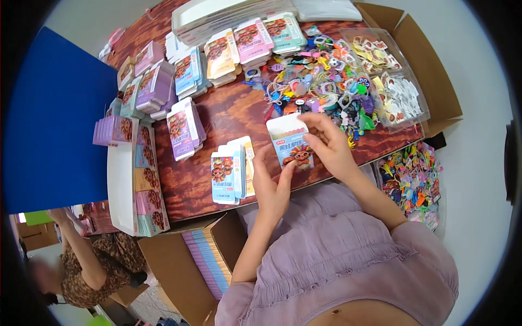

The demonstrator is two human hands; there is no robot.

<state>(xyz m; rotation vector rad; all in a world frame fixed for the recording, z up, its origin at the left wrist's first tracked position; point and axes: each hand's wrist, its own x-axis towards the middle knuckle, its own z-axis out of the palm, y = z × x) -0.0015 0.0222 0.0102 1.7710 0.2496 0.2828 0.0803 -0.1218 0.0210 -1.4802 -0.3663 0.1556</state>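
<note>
A small light-blue printed carton (291, 149) is held upright over the table's front edge, its white top flap (285, 125) raised. My left hand (273, 187) grips the lower part of the carton, thumb across its front. At the upper right corner, my right hand (331, 144) has its thumb and fingers closed on the carton's edge. Whatever lies inside is hidden. To the left of my left hand, several flat blue and yellow cartons (228, 174) lie in a stack. Just beyond the carton spreads a heap of colourful small trinkets (321, 81).
Stacks of purple cartons (182, 130) and other coloured ones stand along the table's left and back. A white display tray (122, 185) holds filled boxes. Clear bins of small packets (399, 98) sit at right. An open brown box (163, 271) stands below. Another person (81, 271) works at left.
</note>
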